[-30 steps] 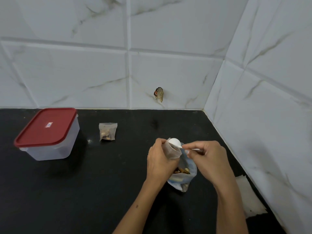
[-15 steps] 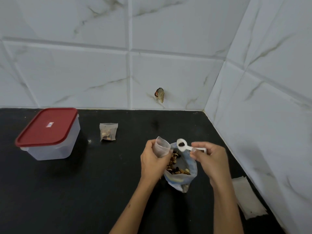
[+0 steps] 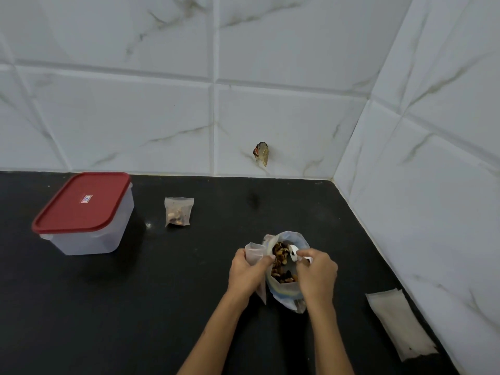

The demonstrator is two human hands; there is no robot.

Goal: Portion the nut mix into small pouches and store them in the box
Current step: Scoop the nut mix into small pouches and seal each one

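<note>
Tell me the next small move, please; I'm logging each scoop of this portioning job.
Probably lift a spoonful and tip it into the small pouch. The right hand has the white spoon down in the nut mix bag, and the left hand holds the pouch beside it.

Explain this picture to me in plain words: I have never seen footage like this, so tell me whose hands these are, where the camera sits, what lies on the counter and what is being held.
No machine here: a person works with bare hands, and a camera worn on their head looks forward and down.

The left hand grips a small clear pouch, held open. The right hand pinches a white spoon dipped into the open bag of nut mix between the hands.

On the black counter lie a filled pouch, a clear box with its red lid on, and, at the right near the wall, a flat pale stack, probably empty pouches.
</note>
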